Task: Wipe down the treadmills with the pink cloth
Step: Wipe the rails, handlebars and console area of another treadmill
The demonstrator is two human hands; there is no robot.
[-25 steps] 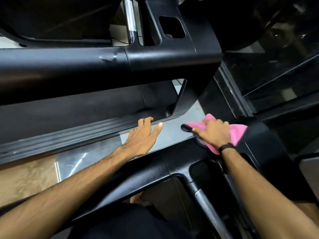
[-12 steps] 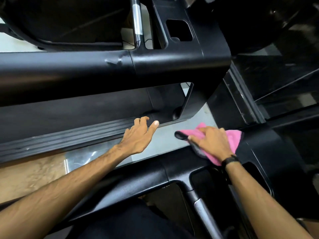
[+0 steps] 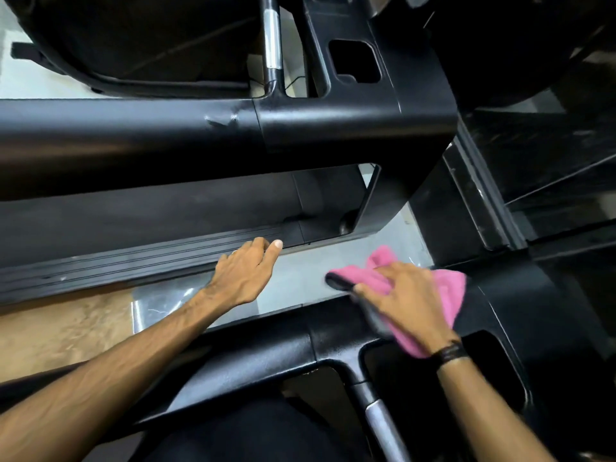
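the right hand (image 3: 405, 300) lies flat on a crumpled pink microfibre cloth with a dark edge (image 3: 448, 296), its fingers (image 3: 365, 291) spread and pressing the cloth down onto the textured black plastic handrail of the near treadmill (image 3: 253, 358), at the corner where the rail meets the console housing on the right. part of the cloth sticks out past the fingertips towards the far side, over the gap between the machines. a black band (image 3: 450, 353) sits on the right wrist. the left hand (image 3: 245, 273) reaches out over the pale grey floor (image 3: 306, 271) between the two machines, holding nothing, with the fingers loosely together and bent a little; the fingertips are at the ribbed black side rail of the far treadmill (image 3: 133, 261), and whether they touch it cannot be told. above that rail runs the far treadmill's thick black handrail (image 3: 133, 141), with a scuffed patch near its joint. a silver grip section (image 3: 272, 38) shows on an upright bar at the far side. no brand, label or writing can be read anywhere.
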